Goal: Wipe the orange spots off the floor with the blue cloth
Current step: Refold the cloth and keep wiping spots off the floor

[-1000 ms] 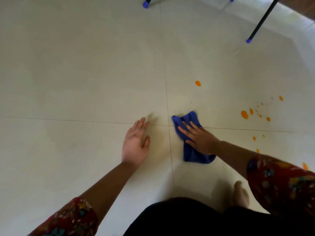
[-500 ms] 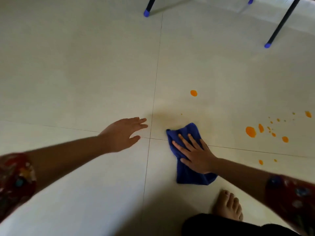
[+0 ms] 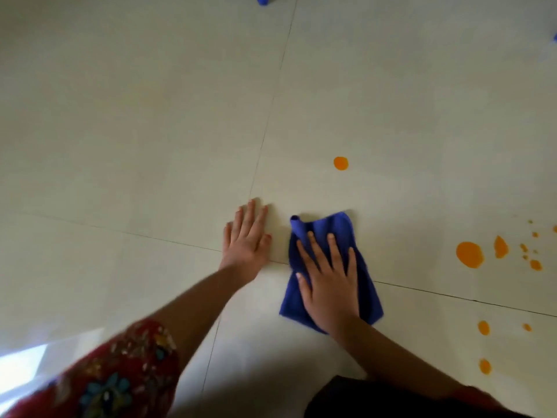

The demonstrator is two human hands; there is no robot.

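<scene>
Floor: right hand flat on blue cloth, left hand braced.

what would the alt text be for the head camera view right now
A person's right hand presses flat on a blue cloth on a pale tiled floor, while the left hand rests flat on the floor beside it. Orange spots remain: one beyond the cloth and a cluster off to the right.

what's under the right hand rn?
The blue cloth, pressed flat to the tiled floor by the right hand, fingers spread. Whether any orange spot sits beneath the cloth can't be seen; visible spots lie clear of it, like the nearest one.
</scene>
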